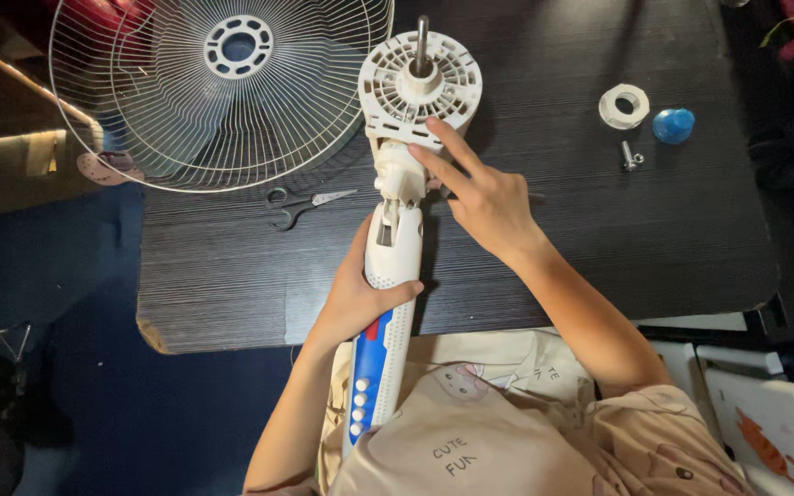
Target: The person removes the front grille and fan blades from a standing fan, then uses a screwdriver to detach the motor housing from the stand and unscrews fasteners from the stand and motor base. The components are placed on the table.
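A white fan body (395,241) lies lengthwise on the dark table (599,230), its round motor housing (420,87) with a metal shaft at the far end. My left hand (357,296) is wrapped around the white neck, just above the blue and red control panel with white buttons (367,386). My right hand (477,188) rests on the joint below the motor housing, fingers touching its rim and the neck.
A wire fan grille (222,87) lies at the table's far left, overhanging the edge. Small scissors (300,204) lie beside it. At the far right sit a white ring nut (624,104), a blue cap (674,125) and a bolt (630,156).
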